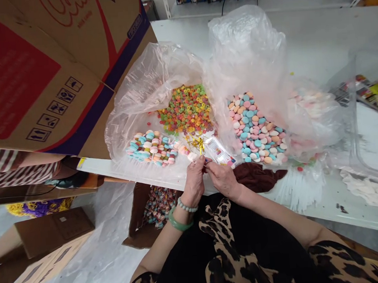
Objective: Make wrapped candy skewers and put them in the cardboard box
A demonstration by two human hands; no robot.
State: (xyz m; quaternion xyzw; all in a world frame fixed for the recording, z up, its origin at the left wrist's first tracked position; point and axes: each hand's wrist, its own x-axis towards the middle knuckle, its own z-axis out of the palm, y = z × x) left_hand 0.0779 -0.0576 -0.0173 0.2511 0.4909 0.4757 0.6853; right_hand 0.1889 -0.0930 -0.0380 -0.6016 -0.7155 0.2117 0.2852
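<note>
My left hand [195,177], with a bead bracelet and green bangle at its wrist, is closed at the table's front edge. My right hand [222,177] meets it, fingers pinched together. Between the fingertips is the end of a wrapped candy skewer [185,150] in pink and white, pointing up and left. Gold twist ties [198,145] lie just beyond the hands, beside a printed card [219,151]. Colourful ring candies [188,109] are heaped on a clear plastic bag. Finished-looking candy skewers [152,148] are piled at the left, and pastel round candies [256,128] at the right.
A large carton [57,68] stands at the upper left. Below the table edge, an open box [137,214] holds many wrapped candies. White sticks [300,189], a brown cloth [259,176] and a clear bin [375,145] are on the right. Another person's striped clothing [3,165] shows at left.
</note>
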